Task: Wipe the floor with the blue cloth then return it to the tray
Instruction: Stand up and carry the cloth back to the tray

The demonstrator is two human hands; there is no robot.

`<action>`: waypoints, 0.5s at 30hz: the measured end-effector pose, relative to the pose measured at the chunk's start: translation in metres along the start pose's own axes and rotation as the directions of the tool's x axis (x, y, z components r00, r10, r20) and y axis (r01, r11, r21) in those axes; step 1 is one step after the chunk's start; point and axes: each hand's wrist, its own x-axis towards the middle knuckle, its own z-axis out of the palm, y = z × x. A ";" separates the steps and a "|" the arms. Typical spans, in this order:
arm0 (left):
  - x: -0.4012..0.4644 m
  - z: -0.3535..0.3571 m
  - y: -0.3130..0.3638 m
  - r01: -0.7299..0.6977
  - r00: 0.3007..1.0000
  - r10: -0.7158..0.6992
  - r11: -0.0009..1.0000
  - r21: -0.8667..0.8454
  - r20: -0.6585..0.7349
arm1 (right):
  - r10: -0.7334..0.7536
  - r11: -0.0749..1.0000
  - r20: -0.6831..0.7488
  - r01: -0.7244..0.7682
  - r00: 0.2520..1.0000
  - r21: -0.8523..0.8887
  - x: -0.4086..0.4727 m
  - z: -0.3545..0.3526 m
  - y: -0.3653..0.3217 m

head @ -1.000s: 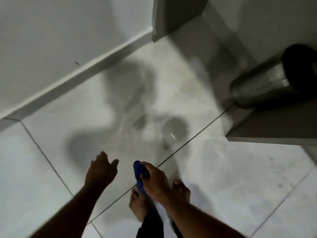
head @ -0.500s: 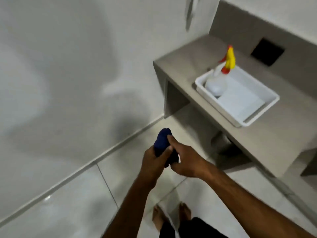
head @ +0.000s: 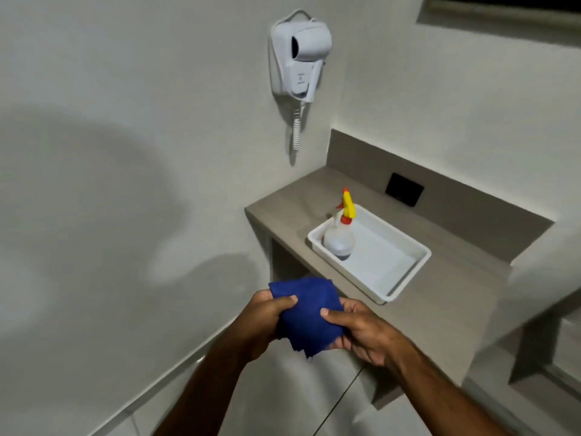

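Note:
The blue cloth (head: 309,313) is folded into a rough square and held in the air in front of me, below and left of the tray. My left hand (head: 261,322) pinches its left edge and my right hand (head: 366,333) grips its right edge. The white tray (head: 405,278) sits on the grey counter (head: 440,294) to the upper right, with its right half bare.
A spray bottle (head: 339,239) with a yellow and red nozzle stands in the tray's left end. A white hair dryer (head: 303,55) hangs on the wall above. A black socket plate (head: 404,193) is set in the counter's backsplash. The tiled floor (head: 283,404) lies below.
I have risen from the floor and the view has swung up to the counter. The cloth went from my right hand alone to both hands, and it has been spread out from a wad.

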 end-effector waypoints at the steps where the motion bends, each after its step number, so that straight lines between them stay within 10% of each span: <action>1: 0.008 0.007 -0.001 0.011 0.999 -0.009 0.999 0.033 -0.052 | -0.006 0.997 -0.094 -0.001 0.996 -0.080 0.001 -0.006 -0.005; 10: 0.134 0.120 -0.003 -0.029 0.933 0.195 0.878 0.477 -0.303 | -0.172 0.885 -0.522 -0.102 0.836 -0.454 0.011 -0.141 -0.074; 15: 0.216 0.165 -0.012 0.055 0.928 0.173 0.813 0.580 -0.331 | -0.335 0.555 -0.482 -0.244 0.809 -0.795 0.044 -0.212 -0.091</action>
